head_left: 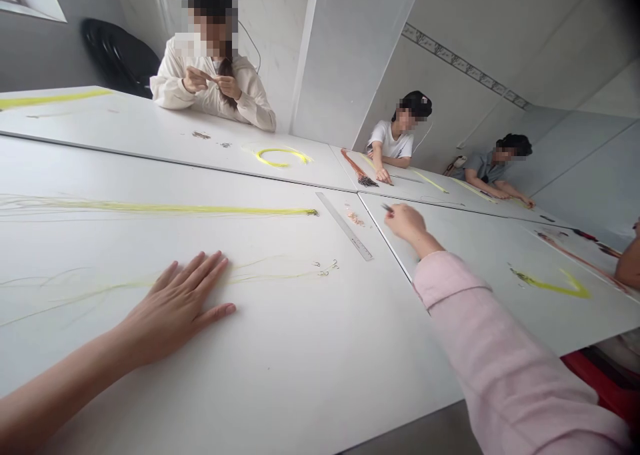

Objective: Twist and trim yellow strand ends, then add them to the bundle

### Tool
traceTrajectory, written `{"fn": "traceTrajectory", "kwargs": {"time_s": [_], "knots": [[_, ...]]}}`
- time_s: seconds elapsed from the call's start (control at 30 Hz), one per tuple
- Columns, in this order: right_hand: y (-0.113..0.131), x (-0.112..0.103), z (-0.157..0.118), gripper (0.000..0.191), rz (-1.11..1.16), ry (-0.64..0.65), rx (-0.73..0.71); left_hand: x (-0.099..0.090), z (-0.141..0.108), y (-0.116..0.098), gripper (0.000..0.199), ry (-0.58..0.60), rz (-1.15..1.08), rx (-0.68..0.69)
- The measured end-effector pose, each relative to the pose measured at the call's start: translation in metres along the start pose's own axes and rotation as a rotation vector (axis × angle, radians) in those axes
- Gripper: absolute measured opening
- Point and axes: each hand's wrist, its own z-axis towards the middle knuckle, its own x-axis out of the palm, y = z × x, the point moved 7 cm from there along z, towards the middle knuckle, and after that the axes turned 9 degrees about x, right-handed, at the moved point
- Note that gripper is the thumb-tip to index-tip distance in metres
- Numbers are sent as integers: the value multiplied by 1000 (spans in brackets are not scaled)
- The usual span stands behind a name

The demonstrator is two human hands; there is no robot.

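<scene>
My left hand lies flat and spread on the white table, resting over or just beside thin yellow threads. These threads run to several small metal hooks to the right of that hand. A long bundle of yellow strands stretches across the table beyond it. My right hand, in a pink sleeve, is closed around a small dark object whose exact kind is unclear. A steel ruler and a small pile of orange bits lie to the left of that hand.
Several joined white tables fill the view, with yellow and copper-coloured strand bundles on them. Three co-workers sit along the far side, and a fourth person's arm shows at the right edge. A black chair stands at back left, and something red sits low at right.
</scene>
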Motion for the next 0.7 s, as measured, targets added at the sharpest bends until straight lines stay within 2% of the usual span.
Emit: {"fn": "traceTrajectory", "kwargs": {"time_s": [0.1,0.23,0.33,0.4,0.47,0.53,0.63,0.7], "knots": [[-43,-39,18,24,-61,-121,133,-3,0,-1,80,-17,-11,2],[-87,-96,26,28,-74,-282,257,-7,-1,-5,80,-11,-39,3],[-108,-134,25,32,-41,-397,316,-9,0,-6,80,-13,-50,-1],[-110,-156,24,31,3,-470,328,-8,0,-6,80,-27,-58,4],[-98,-174,18,27,59,-540,303,-6,0,-5,79,-39,-65,10],[-66,-186,6,23,106,-575,204,-6,1,-3,80,-50,-77,5],[19,-191,-46,10,398,-631,-273,-18,3,-7,77,-99,-149,-15],[76,-175,-92,8,444,-574,-466,-37,4,-14,69,-168,-292,-51]]}}
